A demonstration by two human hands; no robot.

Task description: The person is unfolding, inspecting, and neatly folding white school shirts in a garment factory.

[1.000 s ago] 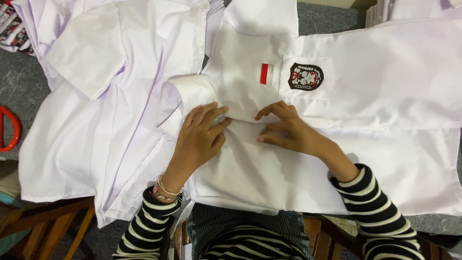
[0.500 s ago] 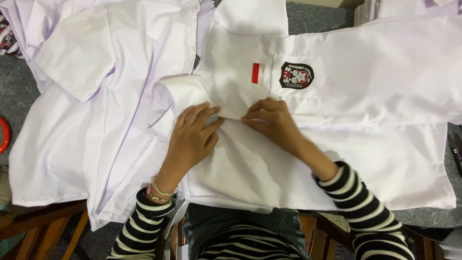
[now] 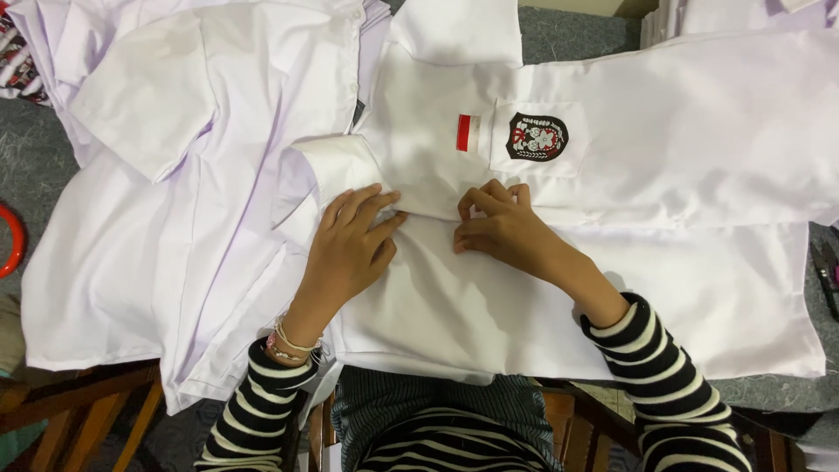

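Hands: left hand spread flat, right hand pinching shirt fold below badge; could crease crooked if slipped.

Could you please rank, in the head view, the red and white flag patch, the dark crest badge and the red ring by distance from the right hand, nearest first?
From the right hand:
1. Red and white flag patch, just above the hand.
2. Dark crest badge, above and slightly right; close to the patch, though a little farther.
3. Red ring, far off at the left edge.
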